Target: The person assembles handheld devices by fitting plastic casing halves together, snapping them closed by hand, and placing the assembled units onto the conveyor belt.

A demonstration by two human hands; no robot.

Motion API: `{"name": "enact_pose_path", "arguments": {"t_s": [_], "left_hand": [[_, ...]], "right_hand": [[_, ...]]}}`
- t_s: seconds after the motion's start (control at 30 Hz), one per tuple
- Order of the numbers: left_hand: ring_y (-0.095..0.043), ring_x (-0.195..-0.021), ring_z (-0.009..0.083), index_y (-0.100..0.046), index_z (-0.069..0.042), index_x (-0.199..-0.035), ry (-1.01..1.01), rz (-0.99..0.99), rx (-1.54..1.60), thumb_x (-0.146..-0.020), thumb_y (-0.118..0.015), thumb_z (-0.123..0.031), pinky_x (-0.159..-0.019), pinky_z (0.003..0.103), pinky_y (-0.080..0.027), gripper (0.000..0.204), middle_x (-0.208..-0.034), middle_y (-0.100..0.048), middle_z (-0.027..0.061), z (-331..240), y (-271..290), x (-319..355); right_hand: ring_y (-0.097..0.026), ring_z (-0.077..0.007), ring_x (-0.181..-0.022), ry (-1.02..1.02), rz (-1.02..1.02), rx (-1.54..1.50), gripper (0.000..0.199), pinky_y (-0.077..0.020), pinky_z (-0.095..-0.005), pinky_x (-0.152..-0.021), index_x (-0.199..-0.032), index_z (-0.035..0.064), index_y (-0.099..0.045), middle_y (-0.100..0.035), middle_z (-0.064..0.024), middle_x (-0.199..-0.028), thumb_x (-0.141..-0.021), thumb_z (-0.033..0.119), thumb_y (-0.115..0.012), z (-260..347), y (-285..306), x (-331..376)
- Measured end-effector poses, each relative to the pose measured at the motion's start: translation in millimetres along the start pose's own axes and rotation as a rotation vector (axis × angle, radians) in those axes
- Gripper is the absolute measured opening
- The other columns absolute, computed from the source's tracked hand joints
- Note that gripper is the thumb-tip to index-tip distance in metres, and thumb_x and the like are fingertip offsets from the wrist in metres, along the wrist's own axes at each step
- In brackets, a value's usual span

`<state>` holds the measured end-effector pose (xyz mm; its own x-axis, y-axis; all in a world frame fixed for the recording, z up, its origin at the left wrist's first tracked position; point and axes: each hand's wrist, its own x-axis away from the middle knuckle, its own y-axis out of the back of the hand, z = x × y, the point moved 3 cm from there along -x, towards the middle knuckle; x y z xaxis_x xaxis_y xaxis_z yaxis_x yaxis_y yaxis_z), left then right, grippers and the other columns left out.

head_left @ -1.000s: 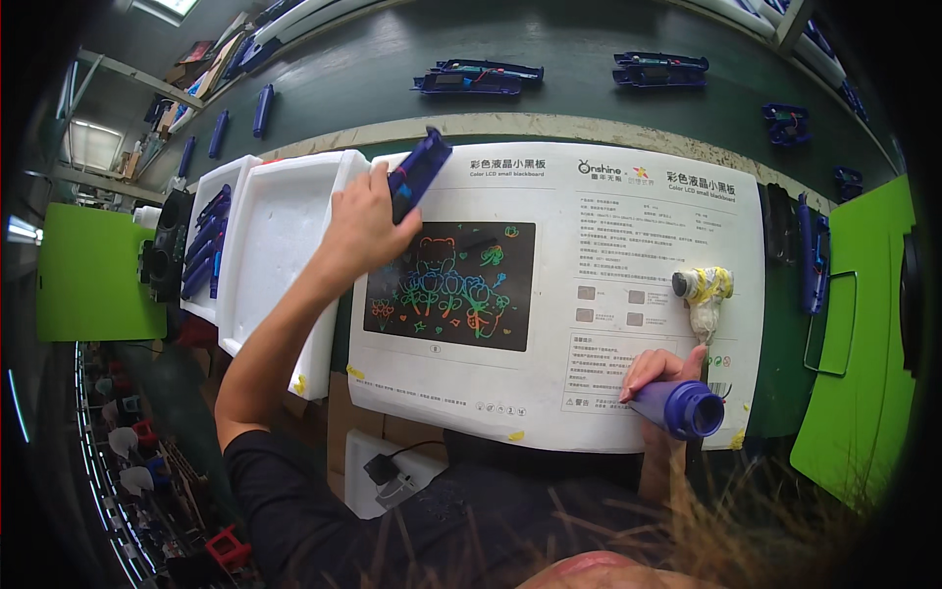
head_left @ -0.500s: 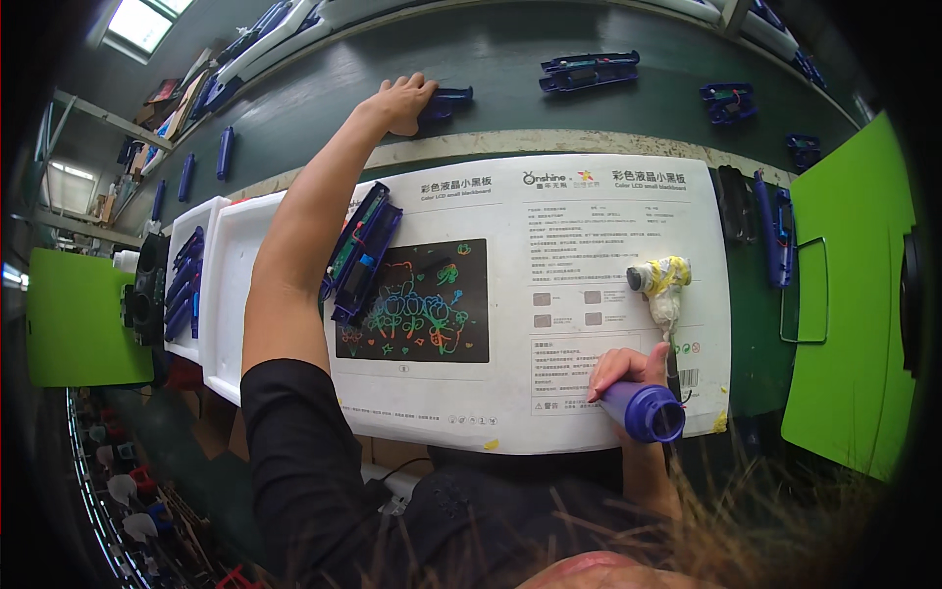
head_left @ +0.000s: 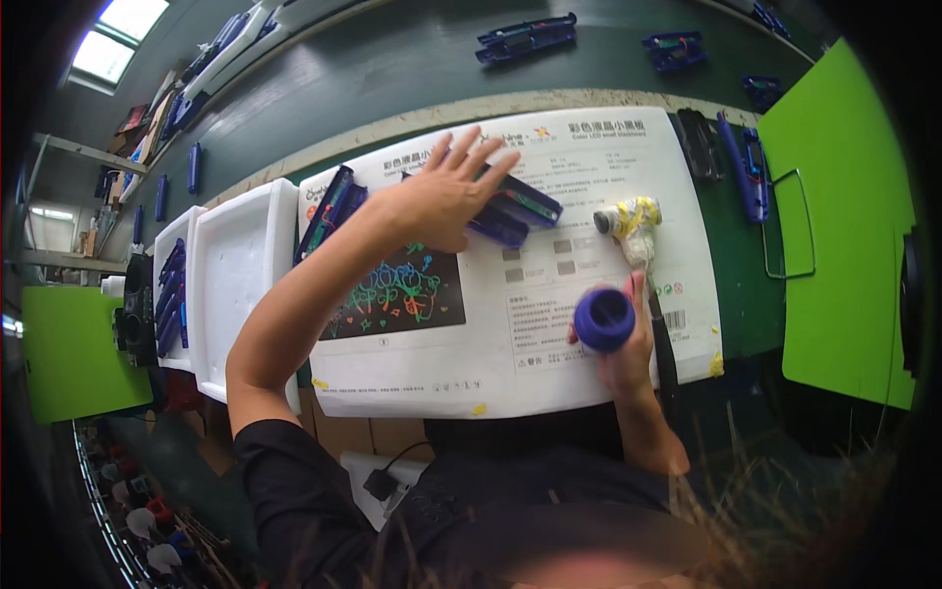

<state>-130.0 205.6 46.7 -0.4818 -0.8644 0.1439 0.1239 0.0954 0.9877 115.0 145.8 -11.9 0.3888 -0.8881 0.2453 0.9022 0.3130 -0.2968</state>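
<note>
My left hand (head_left: 442,201) is over the printed white board, fingers spread. Partly under it lies an opened blue plastic housing (head_left: 530,201) with a green circuit board inside; the hand hides its left end, and I cannot tell whether they touch. At the board's right side my right hand (head_left: 633,358) is closed around a blue cylindrical housing (head_left: 605,322), its round open end facing up. Just above that hand rests a hammer-like tool (head_left: 638,224), its head wrapped in white and yellow tape. Another opened blue housing (head_left: 332,211) lies left of my left hand.
White foam trays (head_left: 240,285) stand at the left, one with several blue housings (head_left: 172,294). Across the back runs a dark green conveyor belt (head_left: 392,83) carrying opened housings (head_left: 527,37). Green panels (head_left: 834,236) flank both sides. A blue housing part (head_left: 748,169) lies right of the board.
My left hand has come back from the belt to the board, where an opened housing now lies under it. My right hand has tipped the blue cylinder more upright. The whole view has shifted.
</note>
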Motion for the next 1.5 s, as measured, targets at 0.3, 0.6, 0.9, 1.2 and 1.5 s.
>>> {"name": "enact_pose_path", "arguments": {"t_s": [0.3, 0.6, 0.9, 1.2, 1.5], "left_hand": [[-0.058, -0.114, 0.0320, -0.043, 0.005, -0.132, -0.039, -0.543, 1.630, -0.072, -0.083, -0.028, -0.099, 0.045, -0.046, 0.080, -0.123, -0.057, 0.0236, -110.4, 0.9, 87.0], [-0.052, -0.121, 0.0423, -0.045, 0.001, -0.126, -0.074, -1.063, 1.722, -0.074, -0.069, 0.007, -0.104, 0.051, -0.042, 0.057, -0.125, -0.054, 0.0295, -148.8, -34.8, 122.6], [-0.063, -0.105, 0.0276, -0.053, 0.005, -0.121, 0.335, -1.020, 1.657, -0.073, -0.084, -0.017, -0.092, 0.038, -0.052, 0.062, -0.112, -0.064, 0.0220, -151.5, -36.2, 143.5], [-0.063, -0.100, 0.0187, -0.057, -0.002, -0.122, 0.445, -0.578, 1.651, -0.078, -0.079, -0.030, -0.089, 0.030, -0.046, 0.057, -0.111, -0.066, 0.0138, -154.4, -41.2, 118.3], [-0.038, -0.132, 0.0263, -0.025, -0.007, -0.148, 0.136, -1.129, 1.863, -0.084, -0.071, -0.044, -0.106, 0.042, -0.036, 0.086, -0.148, -0.031, 0.0132, -159.8, -55.5, 113.1]], "right_hand": [[-0.052, -0.0134, -0.064, 0.000, 0.187, 0.311, 0.084, -0.0427, -0.0263, -0.066, -0.075, -0.0007, -0.059, -0.055, -0.0038, -0.064, -0.096, 0.066, -0.013, 13.6, -36.4, 8.6], [-0.053, -0.0158, -0.056, 0.345, 0.222, 0.700, 0.056, -0.0390, -0.0302, -0.052, -0.074, -0.0052, -0.060, -0.057, -0.0093, -0.062, -0.103, 0.038, -0.039, 43.8, -26.3, 23.9], [-0.055, -0.0241, -0.055, 1.079, -0.014, 0.749, 0.027, -0.0422, -0.0319, -0.051, -0.067, 0.0022, -0.058, -0.058, -0.0085, -0.063, -0.089, 0.016, -0.065, 43.1, -24.0, 27.8], [-0.056, -0.0236, -0.108, 0.705, 0.002, -0.062, 0.061, -0.0474, -0.0365, -0.088, -0.131, -0.0007, -0.034, -0.050, -0.0170, -0.124, -0.098, 0.049, -0.044, 52.3, -25.9, 19.7], [-0.058, -0.0339, -0.109, 0.674, 0.347, 0.598, 0.061, -0.0469, -0.0403, -0.093, -0.127, -0.0023, -0.052, -0.056, -0.0187, -0.122, -0.077, 0.021, -0.078, 34.8, -61.7, 57.1]]}}
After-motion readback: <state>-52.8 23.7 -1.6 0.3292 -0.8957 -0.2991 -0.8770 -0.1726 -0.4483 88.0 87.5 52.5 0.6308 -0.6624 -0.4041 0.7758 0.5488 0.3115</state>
